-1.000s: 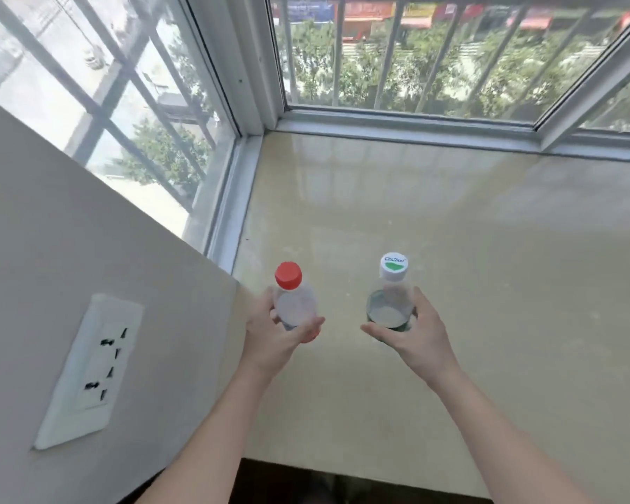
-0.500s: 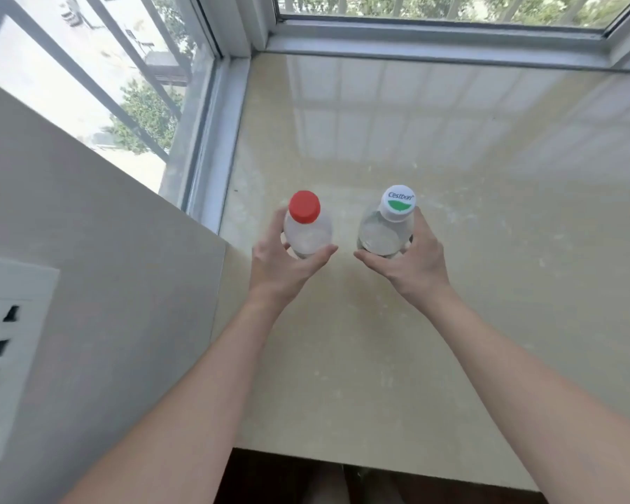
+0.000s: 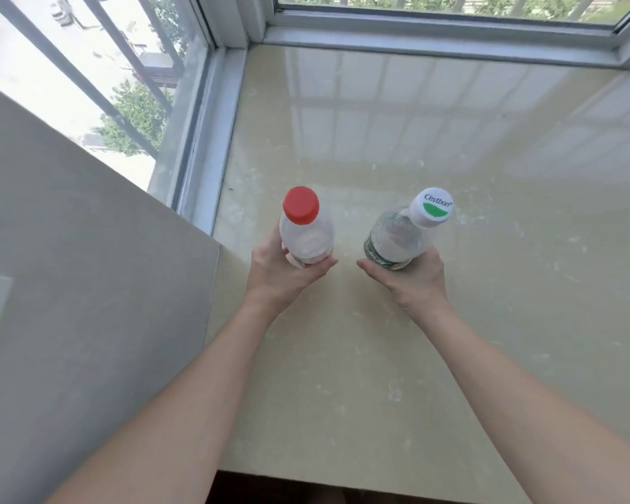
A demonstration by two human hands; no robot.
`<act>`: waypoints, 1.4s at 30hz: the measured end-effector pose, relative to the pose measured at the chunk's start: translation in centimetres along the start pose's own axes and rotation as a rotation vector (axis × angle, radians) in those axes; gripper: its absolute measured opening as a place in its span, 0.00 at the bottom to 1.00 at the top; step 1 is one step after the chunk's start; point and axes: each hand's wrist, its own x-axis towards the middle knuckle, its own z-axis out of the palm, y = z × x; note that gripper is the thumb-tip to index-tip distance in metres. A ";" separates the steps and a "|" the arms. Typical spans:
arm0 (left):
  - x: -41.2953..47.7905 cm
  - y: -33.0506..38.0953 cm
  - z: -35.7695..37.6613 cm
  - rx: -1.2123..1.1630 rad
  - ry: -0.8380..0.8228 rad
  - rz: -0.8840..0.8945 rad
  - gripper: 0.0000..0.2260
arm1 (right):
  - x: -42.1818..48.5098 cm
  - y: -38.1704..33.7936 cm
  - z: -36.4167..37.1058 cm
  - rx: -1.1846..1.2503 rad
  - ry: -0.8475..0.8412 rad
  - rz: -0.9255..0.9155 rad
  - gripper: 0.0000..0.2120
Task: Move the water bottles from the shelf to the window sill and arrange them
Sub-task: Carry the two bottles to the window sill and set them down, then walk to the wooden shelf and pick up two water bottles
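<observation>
My left hand (image 3: 281,272) grips a clear water bottle with a red cap (image 3: 304,227), held upright over the beige window sill (image 3: 397,147). To its right, my right hand (image 3: 411,281) grips a second clear bottle with a white and green cap (image 3: 402,236), which leans slightly to the right. The two bottles are a short gap apart, near the sill's left side. Whether their bases touch the sill is hidden by my hands.
A grey wall (image 3: 81,285) juts in on the left, right beside my left forearm. White window frames (image 3: 211,140) bound the sill at the left and along the back (image 3: 433,41). The sill's front edge (image 3: 342,483) runs below my arms.
Both hands have carried the bottles further forward over the sill and drawn a little apart. The view has tilted down, and the wall socket has slid out of sight.
</observation>
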 end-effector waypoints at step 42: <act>-14.1 36.4 -11.6 0.916 0.340 0.593 0.27 | -14.8 -32.5 -23.1 -0.871 0.316 -0.836 0.24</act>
